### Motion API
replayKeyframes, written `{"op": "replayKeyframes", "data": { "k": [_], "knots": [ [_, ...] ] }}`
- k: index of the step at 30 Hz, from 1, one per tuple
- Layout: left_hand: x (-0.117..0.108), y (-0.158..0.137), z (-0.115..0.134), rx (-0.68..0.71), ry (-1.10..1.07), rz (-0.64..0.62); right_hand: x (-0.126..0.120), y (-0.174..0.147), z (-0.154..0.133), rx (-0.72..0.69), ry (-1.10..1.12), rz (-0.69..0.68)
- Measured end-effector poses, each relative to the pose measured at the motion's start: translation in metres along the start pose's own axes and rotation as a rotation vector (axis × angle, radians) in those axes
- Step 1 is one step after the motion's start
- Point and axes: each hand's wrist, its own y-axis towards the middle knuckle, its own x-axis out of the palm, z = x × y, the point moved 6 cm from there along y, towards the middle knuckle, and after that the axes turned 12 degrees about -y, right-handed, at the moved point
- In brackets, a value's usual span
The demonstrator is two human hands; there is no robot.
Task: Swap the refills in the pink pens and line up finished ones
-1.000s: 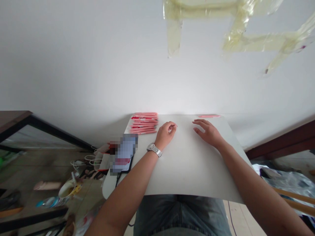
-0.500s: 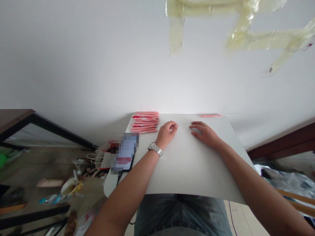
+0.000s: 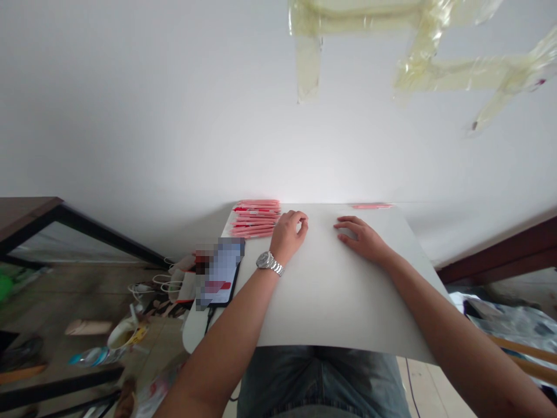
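Observation:
My left hand [image 3: 289,233], with a silver wristwatch on its wrist, hovers over or rests on the white table, just right of a row of slim pink pens [image 3: 257,219]. Its fingers are curled, the thumb tip close to the index finger, and nothing shows in them. My right hand [image 3: 360,238] lies over the table's right half with fingers spread, holding nothing. Beyond it, along the wall, is a single pink pen [image 3: 372,206]. The hand's nearest surface is the white tabletop [image 3: 331,302].
A phone [image 3: 224,273], partly pixelated, lies at the table's left edge with a cable [image 3: 209,319] attached. The white wall [image 3: 217,116] meets the table's far edge. A dark-topped table [image 3: 28,215] stands at left. A cup [image 3: 123,334] and bottle [image 3: 89,356] are on the floor.
My left hand has shifted slightly left, towards the row of pink pens, its fingers still curled. The right hand stays in place. The view has tilted a little.

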Motion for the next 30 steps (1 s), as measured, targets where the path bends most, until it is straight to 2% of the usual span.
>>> {"op": "replayKeyframes", "data": {
  "k": [4,10,15,30],
  "knots": [
    [-0.034,0.006,-0.007,-0.04,0.222,0.156,-0.001,0.0,-0.001,0.006,0.005,-0.001],
    [-0.068,0.004,-0.03,-0.214,0.47,0.244,-0.001,-0.001,0.0,0.003,-0.001,-0.009],
    [-0.071,-0.001,-0.041,-0.28,0.536,0.254,-0.001,-0.001,-0.001,0.006,0.002,-0.002],
    [-0.067,0.002,-0.045,-0.283,0.565,0.193,-0.002,0.0,-0.001,0.007,0.016,-0.008]
  ]
}}
